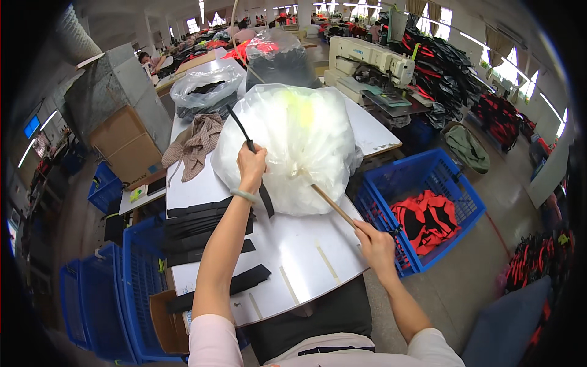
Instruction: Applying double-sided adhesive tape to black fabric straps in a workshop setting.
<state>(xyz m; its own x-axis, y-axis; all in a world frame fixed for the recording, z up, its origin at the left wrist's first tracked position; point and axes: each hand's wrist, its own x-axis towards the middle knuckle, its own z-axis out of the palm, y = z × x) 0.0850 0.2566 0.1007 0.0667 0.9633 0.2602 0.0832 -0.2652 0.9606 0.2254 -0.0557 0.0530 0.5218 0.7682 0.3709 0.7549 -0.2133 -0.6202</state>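
My left hand (251, 166) is closed around a narrow black fabric strip (240, 127); one end sticks up past my fist and the other hangs toward the table. My right hand (376, 248) grips a thin wooden stick (335, 206), whose far end meets the gathered mouth of a big clear plastic bag (287, 134). White fluffy filling bulges inside the bag. Whether the stick's tip is inside the bag, I cannot tell. On the white table (306, 251), left of the bag, lie several flat black strips (202, 223), nearest to my left forearm.
A blue crate (422, 269) with red and black pieces stands right of the table; more blue crates (131, 287) line its left. Behind the bag are a brown checked cloth (199, 144), another filled bag (211, 88) and a sewing machine (370, 58).
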